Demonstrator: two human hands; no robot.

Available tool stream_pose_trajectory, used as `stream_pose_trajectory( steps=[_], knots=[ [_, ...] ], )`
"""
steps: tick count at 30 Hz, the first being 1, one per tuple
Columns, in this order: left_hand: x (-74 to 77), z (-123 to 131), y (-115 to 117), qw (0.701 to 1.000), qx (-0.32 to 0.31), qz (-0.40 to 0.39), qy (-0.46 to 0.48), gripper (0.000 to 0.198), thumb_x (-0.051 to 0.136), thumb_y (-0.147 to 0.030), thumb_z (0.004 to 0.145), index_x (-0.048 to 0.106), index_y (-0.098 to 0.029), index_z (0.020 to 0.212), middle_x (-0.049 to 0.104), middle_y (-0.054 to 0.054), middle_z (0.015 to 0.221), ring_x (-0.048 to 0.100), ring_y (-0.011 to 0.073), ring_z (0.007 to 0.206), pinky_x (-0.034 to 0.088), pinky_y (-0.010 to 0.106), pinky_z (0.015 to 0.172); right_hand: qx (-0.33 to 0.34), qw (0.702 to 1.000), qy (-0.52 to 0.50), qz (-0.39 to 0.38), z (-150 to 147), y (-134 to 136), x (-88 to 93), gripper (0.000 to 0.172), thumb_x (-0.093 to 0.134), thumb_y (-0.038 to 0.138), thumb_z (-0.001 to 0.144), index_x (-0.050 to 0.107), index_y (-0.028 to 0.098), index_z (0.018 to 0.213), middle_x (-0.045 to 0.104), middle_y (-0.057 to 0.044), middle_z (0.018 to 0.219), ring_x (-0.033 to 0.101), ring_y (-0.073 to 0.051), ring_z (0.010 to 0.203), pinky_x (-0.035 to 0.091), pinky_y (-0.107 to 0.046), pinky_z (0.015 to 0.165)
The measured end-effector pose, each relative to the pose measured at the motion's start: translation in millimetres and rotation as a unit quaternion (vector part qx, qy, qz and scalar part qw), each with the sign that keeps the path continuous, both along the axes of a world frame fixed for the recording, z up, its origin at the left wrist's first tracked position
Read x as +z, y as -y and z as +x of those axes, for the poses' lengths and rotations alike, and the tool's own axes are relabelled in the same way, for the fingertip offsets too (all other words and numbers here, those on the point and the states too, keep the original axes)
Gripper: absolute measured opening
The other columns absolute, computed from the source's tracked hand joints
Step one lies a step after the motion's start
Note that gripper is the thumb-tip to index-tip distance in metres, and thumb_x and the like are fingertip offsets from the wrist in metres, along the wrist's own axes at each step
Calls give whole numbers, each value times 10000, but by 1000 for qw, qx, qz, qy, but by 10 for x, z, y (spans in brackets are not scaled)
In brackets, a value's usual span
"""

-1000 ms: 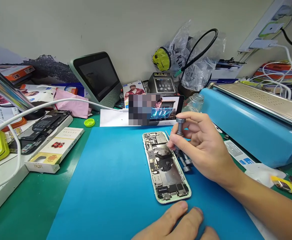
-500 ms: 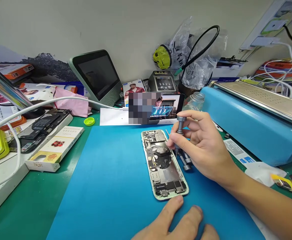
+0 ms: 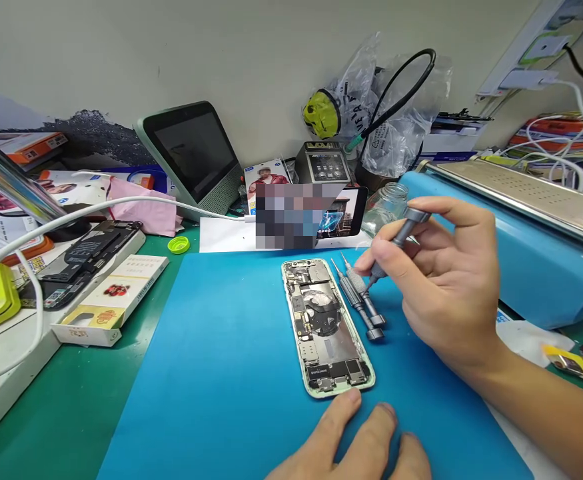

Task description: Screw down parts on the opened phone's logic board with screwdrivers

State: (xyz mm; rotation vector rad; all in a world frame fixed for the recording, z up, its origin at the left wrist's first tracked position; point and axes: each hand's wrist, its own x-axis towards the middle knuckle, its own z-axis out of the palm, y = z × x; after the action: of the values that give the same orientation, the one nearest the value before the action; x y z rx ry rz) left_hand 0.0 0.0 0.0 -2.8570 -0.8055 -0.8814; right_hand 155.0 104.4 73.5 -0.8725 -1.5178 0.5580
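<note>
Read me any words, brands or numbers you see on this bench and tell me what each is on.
"VITA", seemingly, printed sideways on the plastic bag at the wall; uncertain.
Cardboard box: red emblem and print, too small to read.
Open phone chips: too small.
Propped phone screen: partly pixelated, unreadable.
White stickers by the right hand: unreadable.
</note>
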Motion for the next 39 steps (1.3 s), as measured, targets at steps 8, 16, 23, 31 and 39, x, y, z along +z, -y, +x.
stream_pose_trajectory(
  steps=[8,16,23,31,39],
  knots=[
    [159,27,-49,999,-20,0,-35,343,625,-506,1017,687,-236,1217,752,67,1198,702,281,1198,539,469,1129,-5,1000,3,-19,63,-58,-22,459,710,165,946,556,379,1322,762,32,1026,783,-188,798,685,-387,766],
    [-17,27,138,996,23,24,77,187,589,-315,1079,740,-229,1147,748,-89,1118,664,109,1162,492,320,1176,28,999,-10,-11,76,-62,-46,409,627,179,1003,581,382,1355,767,21,1076,752,-159,795,674,-347,808],
    [-30,28,124,997,13,28,70,157,646,-316,1049,755,-237,1130,744,-72,1144,652,134,1180,505,360,1177,19,1000,-1,-13,78,-39,-44,406,620,226,1012,548,384,1379,732,-1,1063,710,-181,772,652,-382,782],
    [180,-86,8,996,-50,71,23,154,581,-291,1072,735,-294,1078,732,-38,1168,663,199,1134,625,385,973,-58,998,-24,18,234,-230,46,490,704,175,942,538,384,1353,696,20,964,721,-176,766,645,-392,826],
    [218,-156,57,995,-63,73,8,178,622,-294,1036,709,-250,1184,711,25,1225,657,247,1197,549,440,1083,-60,998,4,15,264,-252,-31,152,696,191,950,705,273,1078,800,-1,911,780,-200,859,657,-416,884]
  ],
)
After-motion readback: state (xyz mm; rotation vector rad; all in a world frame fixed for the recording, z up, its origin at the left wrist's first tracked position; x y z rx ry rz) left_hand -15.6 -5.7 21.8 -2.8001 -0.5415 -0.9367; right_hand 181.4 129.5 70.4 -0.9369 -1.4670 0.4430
